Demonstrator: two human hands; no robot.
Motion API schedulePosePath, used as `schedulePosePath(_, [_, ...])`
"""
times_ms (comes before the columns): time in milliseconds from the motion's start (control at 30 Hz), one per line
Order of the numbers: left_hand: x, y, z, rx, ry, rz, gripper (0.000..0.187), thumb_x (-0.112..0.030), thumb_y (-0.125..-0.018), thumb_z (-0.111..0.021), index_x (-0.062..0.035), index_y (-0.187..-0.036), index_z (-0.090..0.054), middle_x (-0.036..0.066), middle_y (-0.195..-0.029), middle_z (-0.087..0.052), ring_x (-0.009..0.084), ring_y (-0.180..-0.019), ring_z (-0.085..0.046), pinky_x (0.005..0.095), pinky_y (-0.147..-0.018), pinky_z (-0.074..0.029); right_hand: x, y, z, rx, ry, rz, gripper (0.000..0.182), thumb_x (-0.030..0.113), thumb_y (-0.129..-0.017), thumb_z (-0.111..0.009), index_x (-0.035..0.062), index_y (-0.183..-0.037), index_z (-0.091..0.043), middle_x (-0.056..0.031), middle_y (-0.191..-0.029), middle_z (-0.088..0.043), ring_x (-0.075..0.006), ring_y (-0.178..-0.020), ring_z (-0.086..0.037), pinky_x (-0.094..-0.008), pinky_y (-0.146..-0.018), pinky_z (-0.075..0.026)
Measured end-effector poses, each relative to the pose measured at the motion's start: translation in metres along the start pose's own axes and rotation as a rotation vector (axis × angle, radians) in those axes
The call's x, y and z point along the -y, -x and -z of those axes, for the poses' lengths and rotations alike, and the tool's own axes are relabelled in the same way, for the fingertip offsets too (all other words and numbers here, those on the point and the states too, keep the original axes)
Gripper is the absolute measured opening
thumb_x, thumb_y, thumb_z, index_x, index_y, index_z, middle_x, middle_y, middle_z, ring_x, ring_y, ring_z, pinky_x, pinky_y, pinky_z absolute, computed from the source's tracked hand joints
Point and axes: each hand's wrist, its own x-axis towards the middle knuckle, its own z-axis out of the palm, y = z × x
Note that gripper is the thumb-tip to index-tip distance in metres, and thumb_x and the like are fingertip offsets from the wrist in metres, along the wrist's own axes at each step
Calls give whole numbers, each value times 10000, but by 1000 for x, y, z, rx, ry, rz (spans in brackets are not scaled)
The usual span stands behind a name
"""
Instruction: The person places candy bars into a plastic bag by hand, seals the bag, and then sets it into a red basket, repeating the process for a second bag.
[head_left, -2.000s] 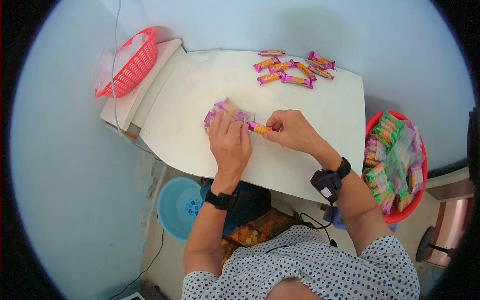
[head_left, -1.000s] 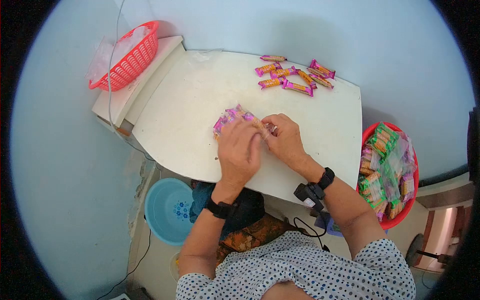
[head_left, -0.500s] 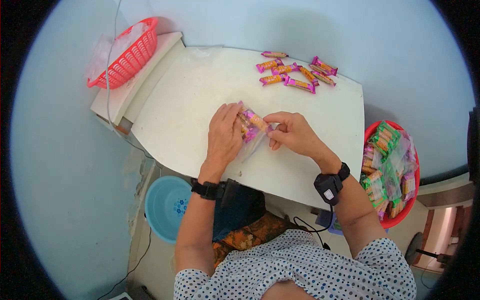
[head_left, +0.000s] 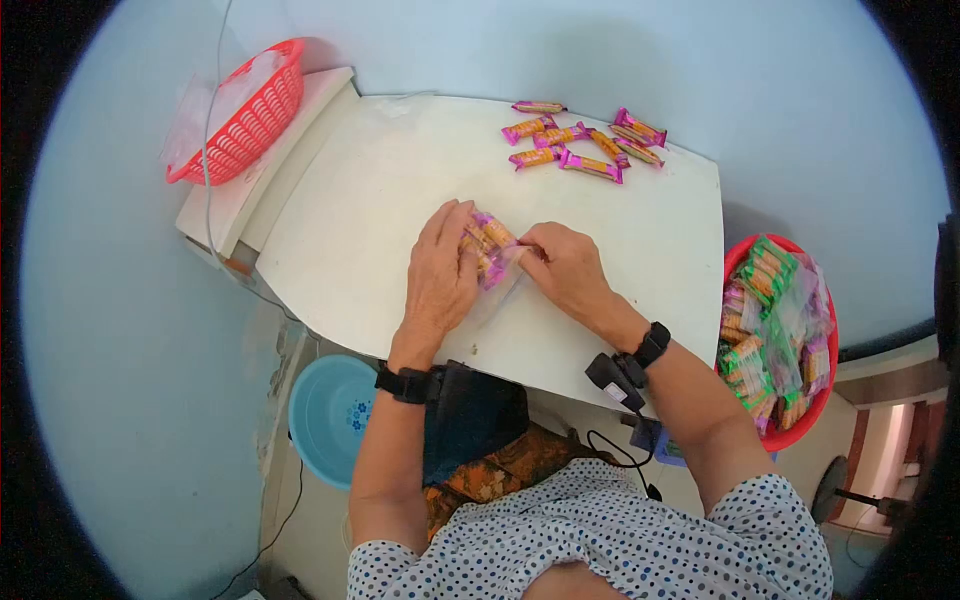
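Note:
A clear plastic bag (head_left: 508, 278) lies on the white table with several pink-and-orange snack packets (head_left: 490, 235) inside it. My left hand (head_left: 443, 265) is curled around the bag's left side, holding the packets together; its fingertips are partly hidden at the far edge. On the other side, my right hand (head_left: 572, 270) pinches the bag's edge between thumb and fingers. Toward the back of the table lie several loose packets of the same kind (head_left: 592, 166), apart from both hands.
The white table (head_left: 350, 220) meets the wall. A red basket (head_left: 250, 125) with clear plastic bags stands at the left on a raised ledge. At the right, a red basin (head_left: 800, 430) is full of bagged green and pink snacks. A blue basin (head_left: 335, 420) sits below the table's left edge.
My right hand has turned and shifted its pinch along the bag's edge, drawing the plastic over the packets. My left hand stays on the bag. The whole view has shifted slightly.

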Motion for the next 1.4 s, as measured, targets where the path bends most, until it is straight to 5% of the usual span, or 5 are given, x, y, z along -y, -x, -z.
schedulePosePath(100, [-2,0,3,46,17,3,489,-35,-883,-524,-92,-1369,-527,193,-1431,-482,359,-1318,-469,423,-1107,-376,-1,-4,-4,-99,86,61,220,206,-833,-733,13,-815,-629,-111,-736,-626,-281,-602,-609,-366,-550,-488])
schedulePosePath(300, [5,-3,-2,50,-53,-89,444,-43,-874,-532,-75,-1313,-581,226,-1380,-511,405,-1238,-509,460,-1043,-416,5,-8,-10,-7,412,-7,295,328,-878,-669,52,-807,-593,-127,-750,-619,-311,-655,-651,-399,-541,-525])
schedulePosePath(700, [7,0,-6,98,-90,-71,422,-71,-920,-509,-177,-1316,-610,201,-1461,-450,439,-1326,-425,495,-1094,-359,-8,-6,-3,44,80,2,117,126,-864,-581,11,-886,-577,-197,-842,-626,-391,-779,-646,-505,-685,-531])
schedulePosePath(1100, [-7,-2,2,202,-316,-35,427,-139,-979,-437,-216,-1378,-567,93,-1513,-437,361,-1459,-282,597,-1175,-111,-9,-11,-3,129,71,-99,205,213,-816,-637,23,-870,-580,-185,-860,-646,-396,-786,-649,-488,-702,-524])
schedulePosePath(1400, [9,-1,0,166,-69,-62,413,-115,-951,-477,-147,-1351,-577,122,-1461,-486,360,-1425,-340,565,-1177,-164,-5,-5,1,142,21,-6,312,293,-774,-711,36,-887,-575,-157,-860,-648,-367,-798,-653,-463,-691,-518])
